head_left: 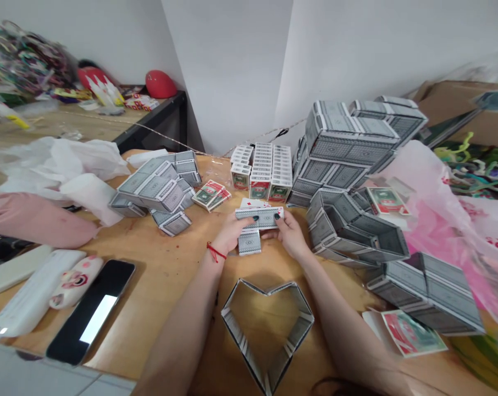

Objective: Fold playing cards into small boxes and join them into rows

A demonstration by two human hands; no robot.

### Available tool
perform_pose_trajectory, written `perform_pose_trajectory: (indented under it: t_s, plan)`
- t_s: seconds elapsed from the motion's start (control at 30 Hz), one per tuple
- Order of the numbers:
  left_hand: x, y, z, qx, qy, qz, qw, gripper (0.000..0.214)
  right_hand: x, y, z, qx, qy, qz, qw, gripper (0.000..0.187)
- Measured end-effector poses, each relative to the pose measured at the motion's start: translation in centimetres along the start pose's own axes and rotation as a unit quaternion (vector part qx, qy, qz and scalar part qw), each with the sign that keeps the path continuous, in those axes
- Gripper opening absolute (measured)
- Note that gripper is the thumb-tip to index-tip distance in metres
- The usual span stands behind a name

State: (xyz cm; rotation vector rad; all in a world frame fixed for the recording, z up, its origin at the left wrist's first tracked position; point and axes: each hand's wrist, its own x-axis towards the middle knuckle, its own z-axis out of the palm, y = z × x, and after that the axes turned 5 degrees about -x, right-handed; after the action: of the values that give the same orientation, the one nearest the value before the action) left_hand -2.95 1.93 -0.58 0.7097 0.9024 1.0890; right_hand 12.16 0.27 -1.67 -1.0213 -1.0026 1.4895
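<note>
Between my two hands I grip playing cards [265, 218] with a patterned grey back facing me, held level above the table. My left hand [231, 231], with a red string at the wrist, pinches their left end, thumb on top. At the right end, my right hand [291, 234] presses its thumb on the cards. Just below them lies a small pile of cards [249, 243], back side up. Behind the held cards, some face-up cards [253, 203] show red pips. Nearer to me, between my forearms, a heart-shaped frame made of cards [237, 341] stands on the table.
Boxed card decks [260, 170] stand in rows at the back. Stacked card structures [335, 143] rise on the right, with another card structure [150, 184] on the left. A phone [92, 311] lies front left. An opened card box [414, 333] sits front right.
</note>
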Motion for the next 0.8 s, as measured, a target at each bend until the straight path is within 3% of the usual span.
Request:
perform_pose_trajectory:
  t_s: [0.1, 0.27, 0.5, 0.7, 0.8]
  plan:
    - [0.0, -0.1, 0.0, -0.006, -0.003, -0.015, 1.000, 0.036, -0.2, 0.0, -0.1, -0.049, -0.012, 0.022, 0.998, 0.033]
    - [0.4, -0.3, 0.0, 0.046, 0.017, 0.021, 0.999, 0.036, -0.5, -0.4, -0.6, -0.114, -0.008, 0.031, 0.993, 0.036]
    - [0.4, 0.3, -0.6, 0.083, 0.021, 0.024, 0.996, 0.031, -0.2, -0.1, -1.0, -0.228, 0.058, -0.019, 0.972, 0.038]
    - [0.5, 0.4, -0.7, 0.124, 0.032, 0.026, 0.991, 0.029, -0.1, 0.3, -1.2, -0.267, 0.065, -0.037, 0.961, 0.038]
    - [0.6, 0.4, -0.8, 0.141, 0.040, 0.041, 0.988, 0.028, -0.2, 0.2, -1.3, -0.268, 0.038, -0.044, 0.962, 0.037]
